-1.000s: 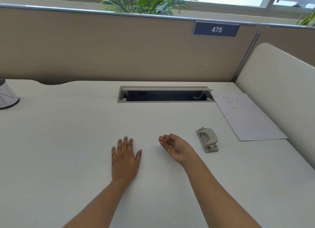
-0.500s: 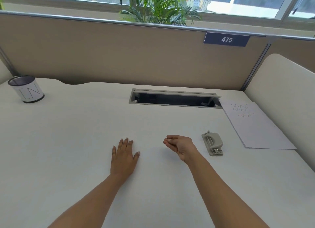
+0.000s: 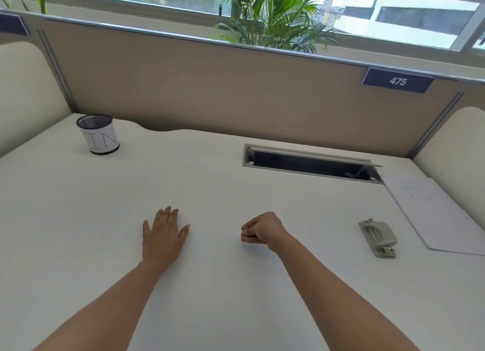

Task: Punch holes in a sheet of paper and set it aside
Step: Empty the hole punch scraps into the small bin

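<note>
Right hand point(image 3: 262, 231) has turned knuckles-up, fingers curled into an empty fist; left hand point(image 3: 162, 232) stays flat, fingers spread on desk point(image 3: 236, 188). Hole punch point(image 3: 378, 236), paper point(image 3: 433, 214) untouched.

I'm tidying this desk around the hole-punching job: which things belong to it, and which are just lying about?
For the job:
hole punch
sheet of paper, just right of it

Lying about:
mesh cup marked IN
cable hatch, open
number plate
palm plant
</note>
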The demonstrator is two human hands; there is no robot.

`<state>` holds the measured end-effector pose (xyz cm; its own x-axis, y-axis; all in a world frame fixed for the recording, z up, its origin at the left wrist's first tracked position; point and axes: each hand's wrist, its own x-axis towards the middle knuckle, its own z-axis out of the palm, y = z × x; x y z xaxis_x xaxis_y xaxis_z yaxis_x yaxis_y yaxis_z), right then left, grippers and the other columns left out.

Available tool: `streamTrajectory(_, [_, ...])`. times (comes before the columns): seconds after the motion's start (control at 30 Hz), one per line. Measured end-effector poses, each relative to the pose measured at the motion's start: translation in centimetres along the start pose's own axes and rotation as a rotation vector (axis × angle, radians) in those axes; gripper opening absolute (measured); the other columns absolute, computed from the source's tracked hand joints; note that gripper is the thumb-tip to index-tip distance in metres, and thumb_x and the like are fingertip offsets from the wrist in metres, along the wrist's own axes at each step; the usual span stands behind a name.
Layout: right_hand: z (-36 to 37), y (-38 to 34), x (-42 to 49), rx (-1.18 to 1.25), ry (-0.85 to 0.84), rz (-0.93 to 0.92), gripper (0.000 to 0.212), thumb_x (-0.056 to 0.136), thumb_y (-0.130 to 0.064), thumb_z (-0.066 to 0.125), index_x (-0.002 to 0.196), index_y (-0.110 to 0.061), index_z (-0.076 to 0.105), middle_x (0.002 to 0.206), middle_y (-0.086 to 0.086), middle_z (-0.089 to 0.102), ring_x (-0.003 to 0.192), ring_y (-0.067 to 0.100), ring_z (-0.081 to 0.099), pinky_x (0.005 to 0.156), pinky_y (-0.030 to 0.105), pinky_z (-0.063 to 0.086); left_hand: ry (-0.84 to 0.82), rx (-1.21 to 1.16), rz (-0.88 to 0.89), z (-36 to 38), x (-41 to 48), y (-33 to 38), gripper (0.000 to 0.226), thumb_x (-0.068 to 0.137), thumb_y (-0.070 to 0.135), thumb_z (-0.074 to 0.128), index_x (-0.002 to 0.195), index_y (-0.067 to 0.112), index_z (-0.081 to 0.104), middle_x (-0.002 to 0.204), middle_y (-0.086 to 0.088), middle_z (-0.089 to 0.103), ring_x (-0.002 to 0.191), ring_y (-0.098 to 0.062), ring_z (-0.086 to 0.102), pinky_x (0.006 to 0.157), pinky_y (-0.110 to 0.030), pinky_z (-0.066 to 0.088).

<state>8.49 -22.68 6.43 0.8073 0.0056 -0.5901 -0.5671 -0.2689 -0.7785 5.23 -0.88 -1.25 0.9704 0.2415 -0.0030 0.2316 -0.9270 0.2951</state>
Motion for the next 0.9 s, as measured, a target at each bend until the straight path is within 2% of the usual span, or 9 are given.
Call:
streamTrajectory(0.23, [11.0,-5.3,1.7,-0.111,-0.073,-0.044,0.018,0.076,0.016,0.064,0.094,0.014,0.066,0.071,0.014,0.061,0.062,0.023,0.062,0.067,0.026,0.058,0.025,0.012,-0.083,-4.2,5.1,-10.5,0.056,0.097,0.042,0.033,0.144,0.012,0.027,0.156,-0.005,0.022,0.145,-0.019,0.013,0.115,-0.05,0.01])
streamTrajectory(0.33, [15.3,-8.1,2.5,-0.139,-0.099,-0.081,0.008,0.075,0.015,0.066,0.073,0.007,0.065,0.069,0.013,0.061,0.059,0.022,0.061,0.066,0.024,0.058,0.037,-0.026,-0.135,-5.8,7.5,-14.0,0.057,0.097,0.042,0.034,0.144,0.011,0.028,0.155,-0.007,0.024,0.145,-0.02,0.014,0.115,-0.051,0.01])
streamTrajectory(0.43, [19.6,-11.1,3.6,-0.172,-0.115,-0.114,0.019,0.075,0.012,0.068,0.062,0.001,0.06,0.068,0.012,0.061,0.057,0.02,0.061,0.062,0.021,0.057,0.048,-0.039,-0.165,-7.1,9.9,-17.0,0.056,0.097,0.041,0.034,0.143,0.01,0.028,0.155,-0.008,0.024,0.145,-0.021,0.014,0.115,-0.05,0.009])
streamTrajectory(0.53, [23.1,-14.2,4.9,-0.202,-0.123,-0.175,0.014,0.074,0.01,0.07,0.065,0.002,0.062,0.083,0.02,0.068,0.059,0.022,0.061,0.07,0.025,0.058,0.055,-0.027,-0.164,-7.9,12.3,-19.3,0.057,0.097,0.042,0.034,0.143,0.01,0.028,0.155,-0.008,0.023,0.145,-0.021,0.014,0.115,-0.05,0.01])
streamTrajectory(0.6, [25.6,-16.5,5.9,-0.226,-0.118,-0.242,0.006,0.073,0.009,0.071,0.076,0.007,0.066,0.097,0.026,0.069,0.06,0.023,0.061,0.077,0.031,0.058,0.06,-0.019,-0.164,-8.2,14.1,-21.0,0.057,0.097,0.042,0.034,0.144,0.009,0.027,0.155,-0.008,0.023,0.145,-0.021,0.013,0.115,-0.05,0.01])
streamTrajectory(0.7, [28.0,-19.7,7.3,-0.259,-0.098,-0.354,0.012,0.074,0.008,0.071,0.085,0.011,0.068,0.093,0.027,0.069,0.059,0.024,0.061,0.081,0.034,0.058,0.063,0.009,-0.163,-8.3,16.0,-22.8,0.057,0.097,0.042,0.033,0.143,0.01,0.028,0.155,-0.008,0.023,0.145,-0.021,0.013,0.115,-0.05,0.009])
streamTrajectory(0.77, [29.5,-21.8,8.4,-0.269,-0.07,-0.433,0.013,0.075,0.007,0.071,0.087,0.013,0.068,0.081,0.023,0.068,0.056,0.022,0.06,0.075,0.032,0.059,0.07,0.024,-0.158,-8.4,17.3,-23.9,0.057,0.097,0.043,0.032,0.143,0.01,0.028,0.155,-0.008,0.023,0.145,-0.02,0.013,0.115,-0.05,0.009])
streamTrajectory(0.9, [32.5,-25.2,10.5,-0.193,0.017,-0.571,0.012,0.08,0.008,0.065,0.089,0.014,0.067,0.079,0.021,0.064,0.051,0.016,0.057,0.06,0.018,0.055,0.104,0.006,-0.168,-8.5,19.5,-25.8,0.057,0.096,0.043,0.034,0.143,0.009,0.03,0.154,-0.009,0.025,0.145,-0.021,0.014,0.115,-0.05,0.008])
